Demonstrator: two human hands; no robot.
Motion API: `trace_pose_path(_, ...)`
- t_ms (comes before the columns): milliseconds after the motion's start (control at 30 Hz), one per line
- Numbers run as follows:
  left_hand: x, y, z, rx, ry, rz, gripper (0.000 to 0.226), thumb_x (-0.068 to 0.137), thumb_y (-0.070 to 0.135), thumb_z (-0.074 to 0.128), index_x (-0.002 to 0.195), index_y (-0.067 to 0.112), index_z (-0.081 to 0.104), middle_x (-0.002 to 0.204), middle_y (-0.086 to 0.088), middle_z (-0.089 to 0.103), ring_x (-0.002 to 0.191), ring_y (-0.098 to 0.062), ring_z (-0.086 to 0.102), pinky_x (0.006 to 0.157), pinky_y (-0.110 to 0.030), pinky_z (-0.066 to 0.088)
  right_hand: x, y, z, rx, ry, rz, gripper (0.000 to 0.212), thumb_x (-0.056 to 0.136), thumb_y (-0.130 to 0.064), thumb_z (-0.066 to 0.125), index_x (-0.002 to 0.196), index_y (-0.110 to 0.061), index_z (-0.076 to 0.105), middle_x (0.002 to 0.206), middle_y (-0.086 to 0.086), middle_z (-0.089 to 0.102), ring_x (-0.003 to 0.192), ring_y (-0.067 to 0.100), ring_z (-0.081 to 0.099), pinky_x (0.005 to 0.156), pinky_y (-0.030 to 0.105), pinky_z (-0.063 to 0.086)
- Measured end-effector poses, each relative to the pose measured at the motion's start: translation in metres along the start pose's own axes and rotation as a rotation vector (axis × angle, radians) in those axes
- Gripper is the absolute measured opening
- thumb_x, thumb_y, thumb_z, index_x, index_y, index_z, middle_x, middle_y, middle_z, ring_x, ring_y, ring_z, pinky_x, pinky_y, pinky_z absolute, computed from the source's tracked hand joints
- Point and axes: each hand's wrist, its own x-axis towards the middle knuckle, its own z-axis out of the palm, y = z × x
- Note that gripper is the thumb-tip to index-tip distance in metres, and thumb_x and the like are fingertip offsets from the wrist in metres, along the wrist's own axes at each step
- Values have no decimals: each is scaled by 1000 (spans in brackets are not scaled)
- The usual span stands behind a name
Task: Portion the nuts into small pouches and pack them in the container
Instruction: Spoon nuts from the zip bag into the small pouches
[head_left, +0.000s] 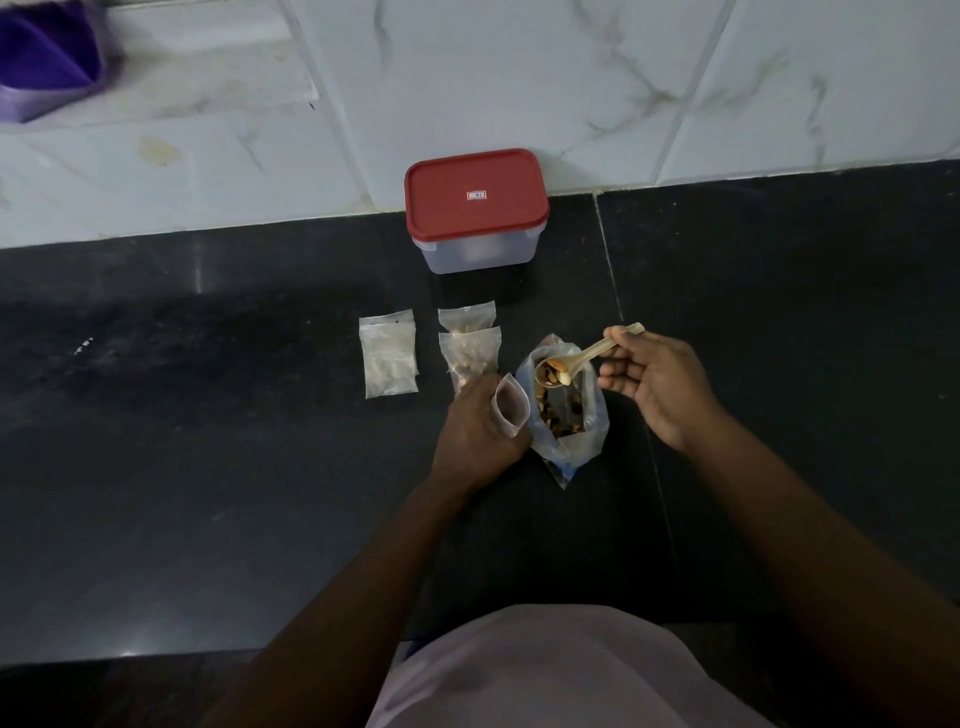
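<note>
Grips open pouch (511, 410) in left hand (475, 431); pinches loaded spoon (582, 358) in right hand (654, 384) over bag (587, 421). Black counter (208, 415), tiled wall (519, 78).

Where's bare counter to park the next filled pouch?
Bare counter lies left of the empty pouches and right of the right hand. Crowded: filled pouches, left hand with its open pouch and nut bag sit tight together in front of the container.

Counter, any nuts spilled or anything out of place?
No spill on the counter: the nuts sit in the spoon, the big bag and the filled pouches. Only oddities: a small white mark at the counter's left and a yellowish stain on the wall tile.
</note>
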Motion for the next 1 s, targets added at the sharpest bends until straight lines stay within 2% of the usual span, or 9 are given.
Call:
trace_pose_path(200, 2, 7, 1, -44, -47, -5, 49, 71, 28, 80, 116, 27, 61, 112, 10, 66, 106, -7, 64, 90, -41, 58, -11, 1, 19, 45, -64, 2, 18, 104, -15, 54, 104, -6, 69, 82, 6, 66, 70, 14, 64, 64, 28, 58)
trace_pose_path(433, 1, 7, 0, -59, -27, 63, 38, 71, 20, 78, 106, 23, 63, 102, 7, 67, 96, -9, 65, 85, -42, 58, -15, 14, 23, -58, -36, -62, 18, 102, -16, 57, 105, -5, 70, 85, 10, 68, 73, 17, 64, 64, 29, 59)
trace_pose_path(567, -1, 4, -1, -79, -39, 31, 40, 75, 14, 81, 111, 22, 64, 106, 6, 68, 100, -8, 65, 88, -41, 58, -18, 15, 19, -175, -28, -158, 17, 101, -18, 61, 106, -6, 71, 90, 14, 69, 75, 16, 66, 67, 32, 61)
trace_pose_path(667, -2, 5, 0, -94, -47, 23, 39, 76, 16, 81, 111, 21, 65, 107, 6, 68, 101, -8, 65, 89, -40, 58, -21, 11, 18, -308, -45, -274, 13, 101, -19, 62, 105, -13, 73, 84, 6, 71, 76, 16, 68, 68, 32, 62)
trace_pose_path(733, -3, 8, -1, -105, -49, 11, 36, 79, 17, 81, 111, 21, 65, 107, 6, 68, 101, -7, 65, 89, -38, 58, -26, 9, 18, -463, -85, -403, 14, 100, -20, 64, 108, -15, 73, 88, 1, 73, 81, 15, 71, 70, 31, 62)
trace_pose_path(867, -4, 10, -2, -133, -30, 16, 36, 80, 14, 81, 109, 27, 63, 106, 6, 70, 99, -6, 66, 87, -34, 58, -38, 3, 21, -748, -197, -693, 15, 98, -16, 65, 111, -17, 73, 102, -7, 71, 88, 6, 70, 72, 17, 55)
trace_pose_path(1000, -4, 9, -2, -142, -2, 42, 34, 78, 11, 82, 108, 20, 66, 103, 6, 71, 97, -5, 68, 85, -31, 58, -46, 1, 21, -864, -288, -879, 17, 96, -9, 69, 112, -12, 75, 109, -2, 70, 101, 6, 67, 81, 14, 51)
